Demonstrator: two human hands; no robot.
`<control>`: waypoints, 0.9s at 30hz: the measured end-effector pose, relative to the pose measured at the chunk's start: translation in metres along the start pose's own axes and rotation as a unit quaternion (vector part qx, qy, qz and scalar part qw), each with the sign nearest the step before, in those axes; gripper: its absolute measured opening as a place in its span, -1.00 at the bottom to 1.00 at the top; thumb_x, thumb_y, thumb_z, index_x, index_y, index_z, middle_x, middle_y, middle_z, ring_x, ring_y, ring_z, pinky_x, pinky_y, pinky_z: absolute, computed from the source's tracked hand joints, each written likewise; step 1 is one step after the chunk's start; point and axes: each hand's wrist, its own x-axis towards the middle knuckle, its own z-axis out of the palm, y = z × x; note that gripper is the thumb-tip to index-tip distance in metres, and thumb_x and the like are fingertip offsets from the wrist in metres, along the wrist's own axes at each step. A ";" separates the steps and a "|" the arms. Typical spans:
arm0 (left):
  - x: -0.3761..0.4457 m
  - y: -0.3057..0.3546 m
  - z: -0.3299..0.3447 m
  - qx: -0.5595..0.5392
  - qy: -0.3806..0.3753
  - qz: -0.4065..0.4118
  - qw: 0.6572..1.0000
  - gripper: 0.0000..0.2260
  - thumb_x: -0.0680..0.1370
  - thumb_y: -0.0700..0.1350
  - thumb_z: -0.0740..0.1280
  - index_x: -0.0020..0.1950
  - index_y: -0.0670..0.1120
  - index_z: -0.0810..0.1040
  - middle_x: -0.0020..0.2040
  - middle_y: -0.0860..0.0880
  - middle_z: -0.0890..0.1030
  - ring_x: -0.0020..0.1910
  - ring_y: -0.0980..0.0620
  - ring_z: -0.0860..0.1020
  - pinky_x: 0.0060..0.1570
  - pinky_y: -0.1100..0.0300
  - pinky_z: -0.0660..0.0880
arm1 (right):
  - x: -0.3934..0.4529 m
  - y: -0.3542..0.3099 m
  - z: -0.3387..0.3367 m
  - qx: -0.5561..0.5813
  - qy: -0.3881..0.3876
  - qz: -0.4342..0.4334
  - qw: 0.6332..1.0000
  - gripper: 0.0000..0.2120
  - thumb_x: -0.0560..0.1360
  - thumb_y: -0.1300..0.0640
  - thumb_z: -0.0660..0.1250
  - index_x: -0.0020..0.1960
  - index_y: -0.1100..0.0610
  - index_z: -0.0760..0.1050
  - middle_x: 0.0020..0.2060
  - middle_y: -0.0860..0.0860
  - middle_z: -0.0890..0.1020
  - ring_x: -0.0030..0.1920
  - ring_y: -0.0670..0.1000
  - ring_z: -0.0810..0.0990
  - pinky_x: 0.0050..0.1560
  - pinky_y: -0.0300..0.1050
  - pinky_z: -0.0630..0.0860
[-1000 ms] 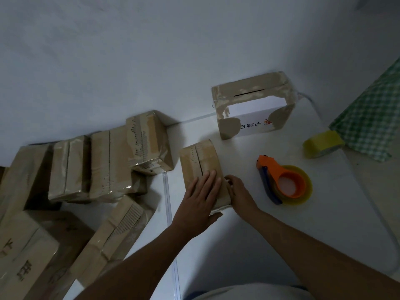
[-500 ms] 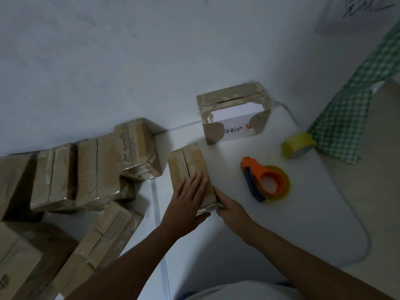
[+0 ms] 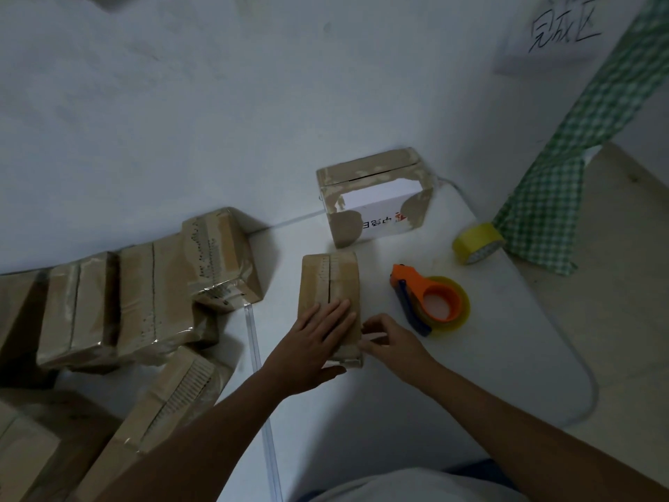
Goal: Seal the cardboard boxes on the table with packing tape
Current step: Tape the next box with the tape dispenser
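Note:
A small brown cardboard box (image 3: 330, 284) lies on the white table (image 3: 488, 356), its top seam running away from me. My left hand (image 3: 311, 346) rests flat on the box's near end, fingers straight. My right hand (image 3: 391, 342) touches the box's near right corner with its fingertips, fingers bent; whether it pinches tape there is unclear. An orange tape dispenser (image 3: 429, 302) holding a clear yellowish roll lies to the right of the box, apart from both hands.
A larger white-and-brown box (image 3: 376, 201) stands against the wall behind. A yellow tape roll (image 3: 478, 242) sits at the far right by a green checked cloth (image 3: 543, 211). Several taped boxes (image 3: 152, 295) pile up on the left. A paper sign (image 3: 557, 34) hangs on the wall.
My view has tilted up and drifted, showing more wall and the sign. My right hand slid from the box's right side to its near right corner. The left hand stays flat on top.

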 end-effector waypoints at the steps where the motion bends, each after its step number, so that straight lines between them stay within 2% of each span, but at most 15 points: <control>1: 0.001 0.000 -0.002 -0.012 -0.008 0.001 1.000 -0.20 0.56 0.34 0.19 0.63 -0.08 0.02 0.63 -0.08 0.01 0.61 -0.04 -0.04 0.54 -0.12 0.10 | 0.000 -0.001 0.000 -0.015 0.005 -0.002 1.000 -0.73 0.52 0.04 0.39 0.18 0.02 0.45 0.11 -0.11 0.57 0.01 -0.16 0.60 -0.04 -0.26 0.54; 4: 0.006 -0.004 -0.017 -0.081 -0.018 -0.002 0.997 -0.28 0.60 0.36 0.05 0.63 -0.03 0.05 0.63 0.00 -0.01 0.61 0.05 -0.09 0.56 -0.09 0.00 | -0.002 -0.004 -0.002 -0.040 0.006 -0.003 0.999 -0.70 0.54 0.04 0.38 0.23 0.04 0.45 0.16 -0.09 0.55 0.03 -0.11 0.60 0.06 -0.14 0.56; 5: 0.007 -0.007 -0.025 -0.097 0.007 -0.009 0.995 -0.33 0.61 0.34 0.02 0.62 -0.01 0.11 0.63 0.03 0.03 0.60 0.07 -0.07 0.56 -0.07 -0.01 | -0.004 -0.006 -0.003 -0.045 0.010 -0.004 0.999 -0.68 0.54 0.02 0.37 0.26 0.05 0.44 0.17 -0.09 0.54 0.04 -0.11 0.59 0.07 -0.13 0.56; 7: 0.005 -0.012 -0.037 -0.142 0.110 -0.070 0.981 -0.45 0.65 0.26 0.04 0.56 0.01 0.25 0.60 0.06 0.14 0.59 0.12 0.00 0.54 0.01 0.00 | -0.008 -0.010 -0.006 -0.069 0.043 -0.027 0.996 -0.66 0.57 -0.02 0.32 0.29 0.04 0.43 0.19 -0.10 0.53 0.06 -0.14 0.57 0.08 -0.14 0.54; 8: 0.001 -0.014 -0.039 -0.192 0.174 -0.136 0.956 -0.53 0.66 0.19 0.09 0.52 0.02 0.32 0.58 0.06 0.20 0.57 0.14 0.07 0.52 0.07 0.04 | -0.010 -0.013 -0.006 -0.097 0.067 -0.053 0.992 -0.67 0.58 -0.03 0.29 0.31 0.03 0.42 0.20 -0.10 0.52 0.08 -0.15 0.55 0.09 -0.16 0.52; 9: -0.006 -0.014 -0.038 -0.262 0.228 -0.223 0.911 -0.61 0.67 0.13 0.14 0.45 0.04 0.40 0.54 0.06 0.28 0.54 0.14 0.16 0.49 0.12 0.12 | -0.012 -0.016 -0.005 -0.133 0.087 -0.087 0.983 -0.67 0.60 -0.03 0.26 0.32 0.02 0.40 0.22 -0.10 0.51 0.12 -0.15 0.52 0.11 -0.19 0.50; 10: -0.014 -0.013 -0.035 -0.348 0.263 -0.319 0.842 -0.69 0.66 0.09 0.18 0.38 0.06 0.46 0.49 0.04 0.37 0.50 0.11 0.27 0.44 0.14 0.22 | -0.013 -0.020 -0.002 -0.173 0.098 -0.128 0.972 -0.67 0.61 -0.02 0.24 0.34 0.02 0.38 0.24 -0.10 0.49 0.18 -0.14 0.49 0.15 -0.22 0.46; 11: -0.023 -0.012 -0.030 -0.437 0.276 -0.409 0.752 -0.75 0.66 0.07 0.20 0.32 0.10 0.49 0.42 0.03 0.45 0.44 0.06 0.36 0.37 0.12 0.30 | -0.013 -0.024 0.002 -0.213 0.099 -0.171 0.957 -0.66 0.61 0.00 0.23 0.36 0.04 0.37 0.27 -0.07 0.47 0.23 -0.12 0.46 0.21 -0.23 0.42; 13: -0.040 -0.006 -0.016 -0.592 0.242 -0.534 0.553 -0.73 0.67 0.06 0.20 0.32 0.04 0.49 0.35 -0.02 0.51 0.36 -0.02 0.45 0.28 0.09 0.34 | -0.010 -0.032 0.015 -0.292 0.073 -0.232 0.925 -0.61 0.61 0.03 0.22 0.41 0.08 0.33 0.37 -0.01 0.40 0.34 -0.04 0.39 0.34 -0.18 0.33; 15: -0.056 0.003 0.000 -0.703 0.193 -0.566 0.385 -0.62 0.67 0.08 0.19 0.38 -0.12 0.47 0.35 -0.07 0.52 0.33 -0.06 0.47 0.29 0.05 0.33 | -0.003 -0.037 0.032 -0.369 0.023 -0.250 0.895 -0.50 0.61 0.00 0.21 0.51 0.10 0.22 0.50 0.01 0.22 0.48 0.03 0.21 0.46 -0.06 0.18; 17: -0.066 0.013 0.010 -0.759 0.168 -0.562 0.283 -0.58 0.66 0.13 0.18 0.28 -0.17 0.54 0.28 -0.12 0.58 0.23 -0.07 0.54 0.25 0.04 0.36 | 0.004 -0.039 0.047 -0.451 -0.018 -0.244 0.858 -0.37 0.61 -0.12 0.14 0.58 0.06 0.03 0.58 -0.01 -0.04 0.57 0.05 -0.08 0.53 0.03 -0.09; 19: -0.069 0.022 0.013 -0.789 0.159 -0.544 0.237 -0.53 0.64 0.20 0.15 0.20 -0.17 0.58 0.18 -0.12 0.65 0.15 -0.02 0.58 0.20 0.05 0.38 | 0.010 -0.038 0.055 -0.513 -0.025 -0.239 0.824 -0.31 0.60 -0.23 0.04 0.60 0.04 -0.09 0.58 0.01 -0.17 0.56 0.07 -0.22 0.50 0.04 -0.29; 21: -0.069 0.027 0.012 -0.812 0.164 -0.517 0.218 -0.48 0.62 0.26 0.14 0.19 -0.15 0.61 0.09 -0.07 0.70 0.14 0.03 0.60 0.16 0.09 0.39 | 0.011 -0.036 0.059 -0.550 -0.014 -0.239 0.800 -0.30 0.59 -0.27 -0.03 0.60 0.07 -0.06 0.58 0.06 -0.11 0.57 0.14 -0.14 0.51 0.11 -0.24; 24: -0.069 0.029 0.010 -0.812 0.181 -0.504 0.231 -0.58 0.60 0.21 0.25 0.14 -0.11 0.65 0.04 -0.02 0.72 0.13 0.06 0.62 0.11 0.13 0.43 | 0.007 -0.033 0.064 -0.577 0.020 -0.243 0.779 -0.33 0.57 -0.25 0.06 0.55 0.12 0.19 0.54 0.12 0.17 0.52 0.21 0.17 0.47 0.23 0.11; 27: -0.069 0.030 0.011 -0.800 0.216 -0.501 0.250 -0.81 0.57 -0.03 0.39 0.08 -0.12 0.66 -0.01 -0.04 0.72 0.05 0.05 0.64 0.03 0.15 0.49 | 0.005 -0.031 0.066 -0.576 0.043 -0.232 0.783 -0.34 0.57 -0.25 -0.02 0.52 0.12 0.26 0.51 0.13 0.25 0.50 0.21 0.24 0.44 0.23 0.20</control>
